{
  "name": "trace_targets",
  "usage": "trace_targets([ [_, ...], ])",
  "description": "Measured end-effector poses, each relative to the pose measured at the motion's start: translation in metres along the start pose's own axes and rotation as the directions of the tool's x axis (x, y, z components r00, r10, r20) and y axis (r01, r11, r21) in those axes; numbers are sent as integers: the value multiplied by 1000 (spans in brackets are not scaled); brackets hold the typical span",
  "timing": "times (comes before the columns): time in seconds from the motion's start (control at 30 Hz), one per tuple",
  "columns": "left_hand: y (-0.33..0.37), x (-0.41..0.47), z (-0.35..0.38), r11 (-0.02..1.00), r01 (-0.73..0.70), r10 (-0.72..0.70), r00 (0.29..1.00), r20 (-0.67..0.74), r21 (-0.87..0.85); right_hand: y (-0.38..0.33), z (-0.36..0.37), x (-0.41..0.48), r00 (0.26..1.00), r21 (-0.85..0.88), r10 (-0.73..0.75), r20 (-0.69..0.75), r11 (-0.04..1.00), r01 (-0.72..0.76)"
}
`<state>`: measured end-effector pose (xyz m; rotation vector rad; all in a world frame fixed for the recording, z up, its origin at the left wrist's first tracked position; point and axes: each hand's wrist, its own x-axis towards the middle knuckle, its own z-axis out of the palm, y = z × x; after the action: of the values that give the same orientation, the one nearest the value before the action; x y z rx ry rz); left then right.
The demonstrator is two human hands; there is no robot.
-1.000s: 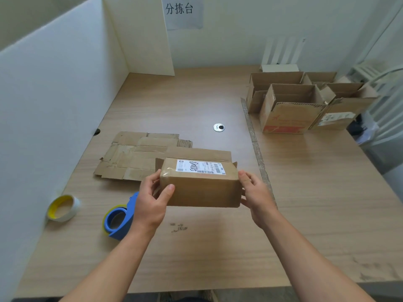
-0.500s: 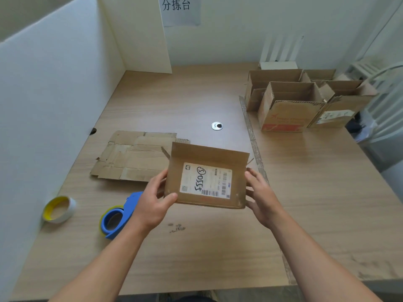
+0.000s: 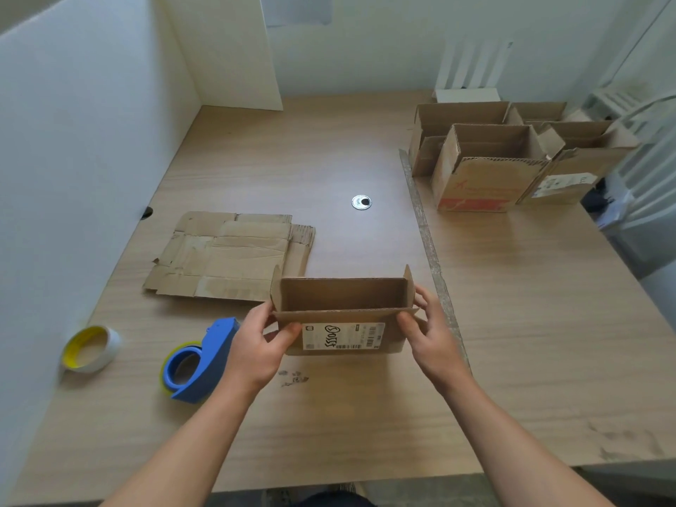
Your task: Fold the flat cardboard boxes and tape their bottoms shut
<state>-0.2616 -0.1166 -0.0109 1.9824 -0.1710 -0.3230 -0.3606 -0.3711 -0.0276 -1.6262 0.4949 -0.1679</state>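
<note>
Cardboard sits between both hands: the small box (image 3: 344, 294) is held just above the table (image 3: 329, 426), near its front edge, with the open top turned up and away. The left hand (image 3: 256, 347) grips the left end, thumb pressed on the front face and fingers curled round the corner. The right hand (image 3: 433, 340) grips the right end the same way, its fingertips wrapped behind the side flap. A white label (image 3: 344, 336) on the front wall carries a barcode and black handwriting that is hard to read. Inside the box only the far inner wall shows; the near wall hides its floor, and its underside cannot be seen.

Just left of the left wrist lies a blue tape dispenser (image 3: 203, 360), part of it hidden behind that hand. Further left, a tape roll (image 3: 89, 347) with a yellow core rests near the white partition (image 3: 73, 140). Beyond the dispenser a stack of flat cardboard (image 3: 226, 254) lies on the table, its near right corner covered by the held box. A round metal grommet (image 3: 361, 202) sits mid-table.

At the far right stands a cluster of folded boxes (image 3: 486, 177), tops open, touching one another; only bare inner walls show, their floors hidden. The rearmost ones are partly blocked by those in front. A paper sign (image 3: 298, 9) on the back wall is cut off by the top edge.
</note>
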Motion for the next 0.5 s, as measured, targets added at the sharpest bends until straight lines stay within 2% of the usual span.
trace_targets([
  [0.1, -3, -4, -10, 976, 120, -91, 983, 161, -180, 5, -4, -3, 1000, 21, 16, 8, 1000, -16],
  [0.17, -4, -7, -15, 958, 212, -159, 953, 257, -195, 11, -6, -5, 999, 10, 44, 3, 999, -44],
  [0.23, -5, -7, -18, 967, 236, -209, 948, 242, -91, 17, -7, -8, 998, -13, 69, 13, 998, -69],
  [0.27, -8, -4, -17, 976, 216, -212, 962, 174, -7, 19, -6, -10, 997, -26, 78, 30, 997, -77],
  [0.37, -7, 4, -11, 965, 95, -99, 995, 6, 244, 19, -4, -15, 993, -99, 75, 86, 993, -66],
  [0.43, -1, 9, -6, 929, -7, -9, 999, 42, 370, 18, -2, -17, 993, -135, 69, 92, 989, -57],
  [0.5, 4, 13, -3, 867, -99, 29, 988, 149, 489, 17, -1, -19, 995, -167, 67, 80, 985, -53],
])
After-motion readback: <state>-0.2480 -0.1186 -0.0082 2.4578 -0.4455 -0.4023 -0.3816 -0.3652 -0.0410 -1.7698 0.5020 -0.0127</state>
